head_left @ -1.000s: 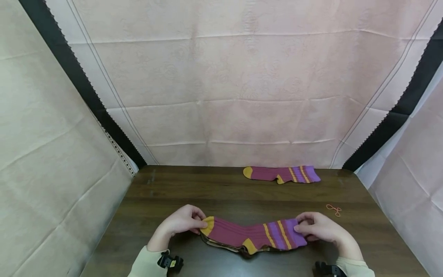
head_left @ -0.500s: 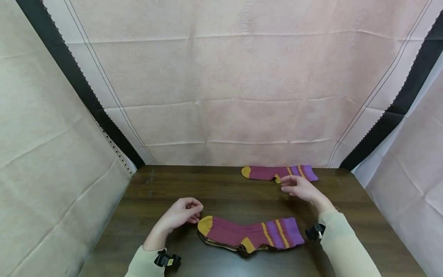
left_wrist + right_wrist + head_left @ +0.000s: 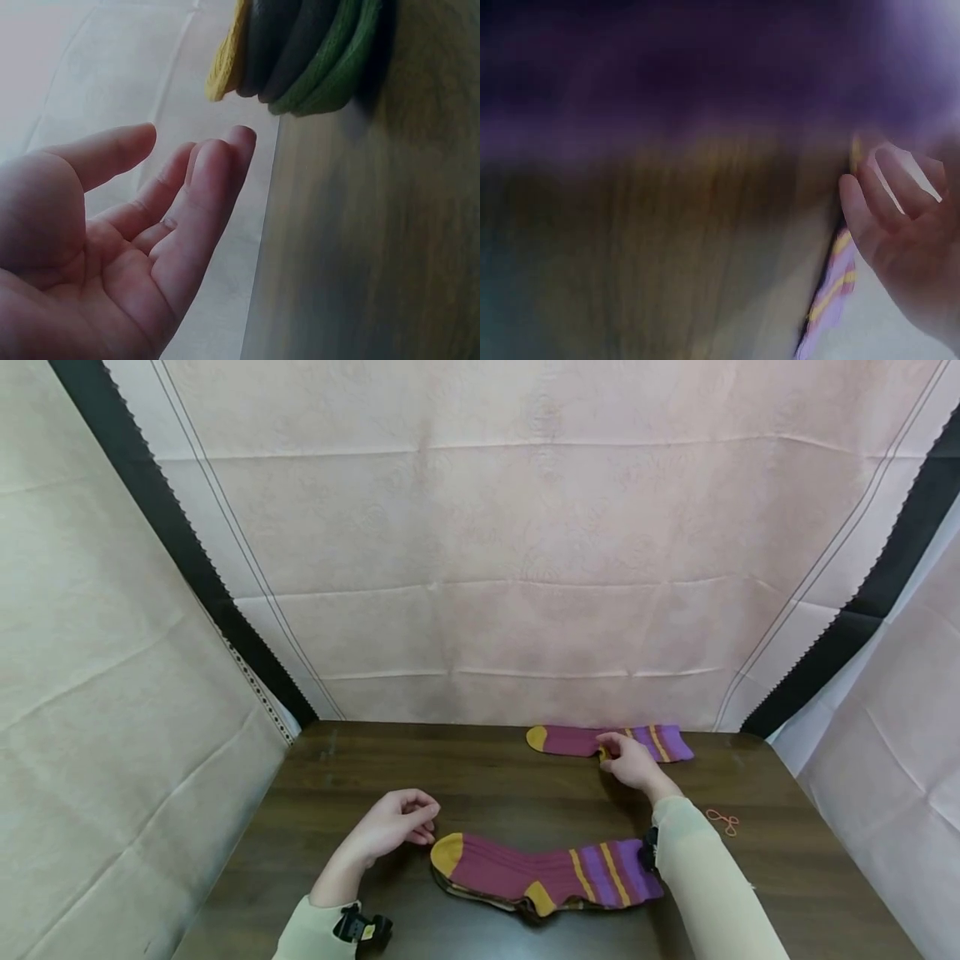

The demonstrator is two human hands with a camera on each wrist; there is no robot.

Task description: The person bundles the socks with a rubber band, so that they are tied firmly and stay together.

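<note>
- The left hand (image 3: 392, 825) hangs bent at the wrist, just beside the toe end of the sock stack (image 3: 502, 866); its fingers curl loosely, thumb apart, holding nothing;
- the right forearm (image 3: 708, 881) stretches forward past the stack's cuff end; the right hand (image 3: 632, 766) reaches the far sock (image 3: 566, 740) near the table's (image 3: 420, 768) back edge, thumb and fingers parted about its heel, unclenched.

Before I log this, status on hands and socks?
Left hand empty, beside sock stack. Right hand at far sock, grip unclear. Orange band off right, not blocking.
</note>
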